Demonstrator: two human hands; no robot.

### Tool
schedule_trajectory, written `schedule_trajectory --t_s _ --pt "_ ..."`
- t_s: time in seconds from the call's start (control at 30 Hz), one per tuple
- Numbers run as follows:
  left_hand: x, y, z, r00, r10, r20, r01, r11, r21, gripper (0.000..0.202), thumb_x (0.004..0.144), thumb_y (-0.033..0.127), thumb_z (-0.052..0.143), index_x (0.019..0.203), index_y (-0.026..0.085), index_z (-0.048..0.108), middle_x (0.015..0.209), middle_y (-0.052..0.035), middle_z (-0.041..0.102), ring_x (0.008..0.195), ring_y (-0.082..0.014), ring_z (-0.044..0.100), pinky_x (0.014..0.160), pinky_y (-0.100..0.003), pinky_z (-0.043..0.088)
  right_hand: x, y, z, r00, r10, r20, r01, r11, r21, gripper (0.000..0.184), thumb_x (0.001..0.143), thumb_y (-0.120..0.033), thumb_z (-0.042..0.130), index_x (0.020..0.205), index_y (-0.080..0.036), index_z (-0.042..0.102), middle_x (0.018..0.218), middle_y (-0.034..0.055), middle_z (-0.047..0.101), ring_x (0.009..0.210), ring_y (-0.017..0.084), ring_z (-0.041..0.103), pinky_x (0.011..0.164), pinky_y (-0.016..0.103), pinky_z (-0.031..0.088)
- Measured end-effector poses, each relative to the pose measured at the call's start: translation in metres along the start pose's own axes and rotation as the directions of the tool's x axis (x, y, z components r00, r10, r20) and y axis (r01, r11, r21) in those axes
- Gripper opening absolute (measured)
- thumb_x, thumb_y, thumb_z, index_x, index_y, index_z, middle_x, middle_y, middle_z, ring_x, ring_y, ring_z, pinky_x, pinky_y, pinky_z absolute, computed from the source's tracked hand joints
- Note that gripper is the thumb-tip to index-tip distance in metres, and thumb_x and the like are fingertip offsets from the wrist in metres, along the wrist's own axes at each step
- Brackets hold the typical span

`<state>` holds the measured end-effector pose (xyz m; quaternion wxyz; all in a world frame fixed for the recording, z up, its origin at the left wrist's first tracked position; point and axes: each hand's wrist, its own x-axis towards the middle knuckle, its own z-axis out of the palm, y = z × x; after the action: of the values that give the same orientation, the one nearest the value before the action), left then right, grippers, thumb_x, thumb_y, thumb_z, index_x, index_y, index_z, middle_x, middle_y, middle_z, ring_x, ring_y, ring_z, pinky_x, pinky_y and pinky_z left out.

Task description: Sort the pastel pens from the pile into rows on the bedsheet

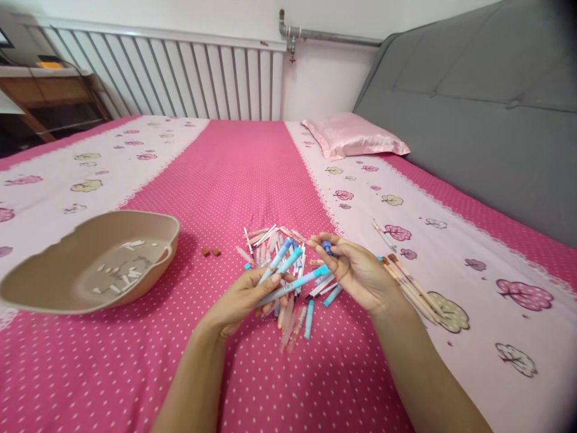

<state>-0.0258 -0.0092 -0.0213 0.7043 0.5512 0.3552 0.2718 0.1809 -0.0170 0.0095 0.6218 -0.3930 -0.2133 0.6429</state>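
Observation:
My left hand (252, 296) is closed around three blue pens (293, 284), which fan out toward the right and away from me. My right hand (356, 267) is closed, its curled fingers round a small dark blue piece (327, 247) that looks like a pen cap. It hovers just right of the held pens' tips. Beneath both hands lies a loose pile of pen parts (270, 240): pink and clear barrels, thin white refills and light blue caps. One blue cap (309, 319) rests at the pile's near side. My left hand and its pens hide part of the heap.
A beige basin (169, 231) with small white pieces in it stands at the left. Two small brown pieces (211, 252) lie between basin and pile. Several beige pens (415, 288) lie at the right. Farther back are a pink pillow (356, 135), a grey headboard (473, 120) and a radiator (180, 72).

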Motion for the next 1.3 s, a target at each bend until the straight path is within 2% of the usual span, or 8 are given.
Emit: schedule_trajectory --t_s 0.23,0.3,0.4,0.47,0.67,0.9,1.13,1.3 --pt "0.0007 0.0028 0.0023 1.000 -0.008 0.028 0.008 1.000 0.000 0.044 0.080 0.053 0.060 0.085 0.010 0.067 0.062 -0.0021 0.059 0.048 -0.0057 0.039 0.046 -0.020 0.027 -0.0013 0.0011 -0.0026 0.995 0.075 0.061 -0.069 0.993 -0.094 0.014 0.075 -0.006 0.065 0.085 -0.014 0.070 0.092 0.0058 0.070 0.086 0.013 0.068 0.073 0.014 0.056" --pt "0.0008 0.0029 0.0020 0.999 -0.011 0.036 0.011 1.000 0.008 0.044 0.080 0.054 0.060 0.080 0.010 0.066 0.062 -0.0029 0.059 0.048 -0.0058 0.040 0.046 -0.020 0.027 -0.0014 0.0022 -0.0039 0.993 0.080 0.090 -0.068 0.989 -0.131 0.017 0.073 -0.011 0.071 0.089 -0.015 0.070 0.089 0.0038 0.069 0.077 0.009 0.067 0.063 0.011 0.054" --pt "0.0007 0.0011 0.0004 0.999 -0.007 0.049 0.006 1.000 0.019 0.045 0.081 0.055 0.059 0.084 0.010 0.067 0.065 -0.0041 0.061 0.049 -0.0062 0.041 0.047 -0.021 0.028 -0.0005 0.0045 -0.0062 0.988 0.069 0.136 -0.043 0.983 -0.181 0.026 0.070 -0.020 0.077 0.095 -0.016 0.071 0.071 -0.0021 0.062 0.051 0.001 0.050 0.043 0.008 0.040" --pt "0.0006 -0.0005 -0.0006 0.998 -0.002 0.056 0.001 1.000 0.024 0.045 0.082 0.054 0.058 0.090 0.011 0.067 0.067 -0.0044 0.062 0.050 -0.0064 0.042 0.047 -0.021 0.028 0.0001 0.0056 -0.0072 0.988 0.059 0.143 -0.028 0.978 -0.207 0.031 0.067 -0.025 0.080 0.095 -0.016 0.070 0.063 -0.0048 0.056 0.045 0.000 0.037 0.038 0.009 0.030" --pt "0.0012 -0.0003 0.0011 0.994 0.013 0.107 -0.017 0.999 0.042 0.040 0.085 0.050 0.056 0.081 0.011 0.066 0.064 -0.0038 0.061 0.049 -0.0061 0.042 0.048 -0.021 0.028 -0.0042 0.0039 -0.0020 0.992 -0.016 0.124 0.045 0.970 -0.237 0.032 0.058 -0.032 0.085 0.078 -0.017 0.065 0.057 -0.0068 0.051 0.045 0.002 0.032 0.040 0.015 0.024" --pt "0.0003 0.0029 0.0033 0.991 0.017 0.133 -0.025 0.998 0.061 0.043 0.087 0.049 0.054 0.072 0.011 0.065 0.058 -0.0031 0.059 0.048 -0.0066 0.041 0.047 -0.021 0.026 -0.0098 0.0026 -0.0001 0.985 -0.139 0.103 0.168 0.908 -0.383 0.033 0.054 -0.032 0.087 0.076 -0.019 0.066 0.068 -0.0023 0.061 0.068 0.011 0.056 0.053 0.020 0.036" --pt "0.0004 0.0039 0.0040 0.991 0.009 0.135 -0.017 0.998 0.057 0.045 0.086 0.050 0.054 0.068 0.011 0.064 0.057 -0.0018 0.057 0.047 -0.0061 0.041 0.048 -0.021 0.027 -0.0081 0.0039 -0.0031 0.968 -0.204 0.144 0.248 0.854 -0.458 0.025 0.059 -0.032 0.084 0.077 -0.022 0.070 0.075 -0.0015 0.065 0.071 0.011 0.056 0.063 0.022 0.041" --pt "0.0003 -0.0005 0.0024 0.993 -0.006 0.115 0.001 0.999 0.045 0.042 0.086 0.052 0.054 0.077 0.012 0.065 0.055 -0.0008 0.056 0.047 -0.0066 0.041 0.047 -0.021 0.026 -0.0088 0.0030 -0.0041 0.963 -0.229 0.139 0.267 0.776 -0.571 0.024 0.061 -0.034 0.083 0.080 -0.023 0.074 0.069 -0.0016 0.062 0.062 0.009 0.049 0.058 0.022 0.038"
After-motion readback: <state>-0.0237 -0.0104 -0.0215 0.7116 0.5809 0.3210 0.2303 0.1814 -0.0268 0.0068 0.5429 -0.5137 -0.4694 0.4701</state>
